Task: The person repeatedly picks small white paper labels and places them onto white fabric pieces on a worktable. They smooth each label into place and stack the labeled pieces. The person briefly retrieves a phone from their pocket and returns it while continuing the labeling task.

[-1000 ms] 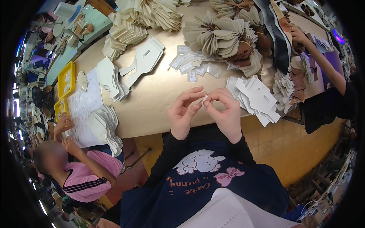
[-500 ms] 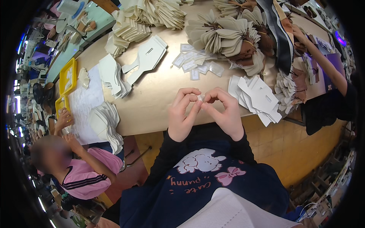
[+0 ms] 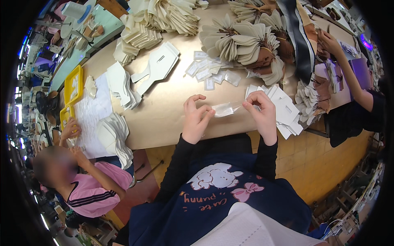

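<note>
Between my hands, above the near part of the table, a small translucent plastic packet (image 3: 223, 110) is stretched out, its whitish part toward the left and a clear film toward the right. My left hand (image 3: 196, 121) pinches its left end with thumb and index finger. The clear right end is held between the fingertips of my right hand (image 3: 262, 117). Farther back lies a loose pile of small clear packets with white labels (image 3: 209, 70). White cut-out pieces (image 3: 287, 110) are stacked just beyond my right hand.
More white cut-out pieces (image 3: 160, 61) lie back left. Cream pieces (image 3: 143, 35) and tied grey-beige bundles (image 3: 242, 39) fill the far side, beside dark strips (image 3: 301, 49). A person in pink (image 3: 94, 184) works at left near yellow trays (image 3: 74, 84); another person's arm (image 3: 349, 69) reaches in at right.
My hands were close together, fingertips meeting over a small whitish thing. They have moved apart, the right one to the right, and the packet now shows drawn out between them.
</note>
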`<act>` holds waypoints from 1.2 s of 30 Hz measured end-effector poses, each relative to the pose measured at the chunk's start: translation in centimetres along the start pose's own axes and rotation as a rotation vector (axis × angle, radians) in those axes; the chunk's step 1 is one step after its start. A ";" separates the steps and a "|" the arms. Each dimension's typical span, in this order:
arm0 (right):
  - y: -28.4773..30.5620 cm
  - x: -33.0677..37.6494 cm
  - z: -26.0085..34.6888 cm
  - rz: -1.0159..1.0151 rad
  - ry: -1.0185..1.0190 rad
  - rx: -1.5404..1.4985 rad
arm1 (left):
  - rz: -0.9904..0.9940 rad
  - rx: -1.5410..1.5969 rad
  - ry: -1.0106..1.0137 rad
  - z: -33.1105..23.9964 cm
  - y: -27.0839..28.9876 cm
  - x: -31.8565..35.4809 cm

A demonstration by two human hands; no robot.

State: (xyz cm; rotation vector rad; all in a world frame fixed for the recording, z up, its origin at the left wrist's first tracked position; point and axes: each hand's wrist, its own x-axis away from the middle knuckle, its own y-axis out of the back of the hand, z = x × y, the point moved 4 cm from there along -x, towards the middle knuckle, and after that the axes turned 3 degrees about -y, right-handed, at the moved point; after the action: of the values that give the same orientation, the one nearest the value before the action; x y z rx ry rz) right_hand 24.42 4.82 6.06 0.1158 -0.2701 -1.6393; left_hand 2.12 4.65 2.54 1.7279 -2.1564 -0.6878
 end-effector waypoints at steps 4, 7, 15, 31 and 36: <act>1.4 -0.1 -1.4 -0.187 -0.020 -0.137 | 0.006 -0.049 -0.053 1.7 -1.9 -0.2; 4.5 -0.3 -1.4 -0.407 0.058 -0.259 | -0.076 -0.348 -0.042 2.7 -1.4 -0.2; 5.5 1.0 -1.8 -0.375 0.046 -0.445 | -0.187 -0.221 -0.093 1.1 -1.2 -2.8; -2.4 -2.0 -2.2 -0.164 0.062 0.199 | -0.102 -0.165 -0.044 2.7 -5.9 -9.7; -4.9 -5.8 -4.1 -0.307 0.262 0.390 | -0.121 -0.121 -0.080 3.4 -5.2 -9.7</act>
State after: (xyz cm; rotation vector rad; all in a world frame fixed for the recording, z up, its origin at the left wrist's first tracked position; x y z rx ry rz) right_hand 21.16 10.51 0.42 0.6915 -0.3815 -1.8334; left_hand 6.99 13.81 -2.40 1.8064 -2.0279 -0.9133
